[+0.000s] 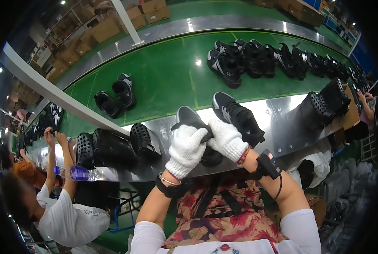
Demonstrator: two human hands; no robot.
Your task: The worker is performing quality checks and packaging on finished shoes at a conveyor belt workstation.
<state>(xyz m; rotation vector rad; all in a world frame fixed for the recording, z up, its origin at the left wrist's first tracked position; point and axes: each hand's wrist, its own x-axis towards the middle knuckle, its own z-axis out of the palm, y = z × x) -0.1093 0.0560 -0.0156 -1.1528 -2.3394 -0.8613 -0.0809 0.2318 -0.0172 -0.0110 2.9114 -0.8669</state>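
Note:
Both my hands wear white knit gloves. My left hand (186,147) is closed on the upper part of a black sneaker (188,114) with a grey toe. From the other side, my right hand (226,139) pinches the same shoe near its opening, with the thumb and fingers bent in. The sneaker rests on the metal ledge (278,120) in front of me, toe pointing away, its middle covered by the gloves. Just right of it lies another black sneaker (238,117) with a white side mark, touched by neither hand.
Beyond the ledge runs a green conveyor belt (163,80) carrying a pair of sneakers (123,91) and a long row of shoes (257,59). Black perforated holders (143,142) and a purple-labelled bottle (79,172) stand left. A white post (62,86) slants across. A co-worker (70,211) sits left.

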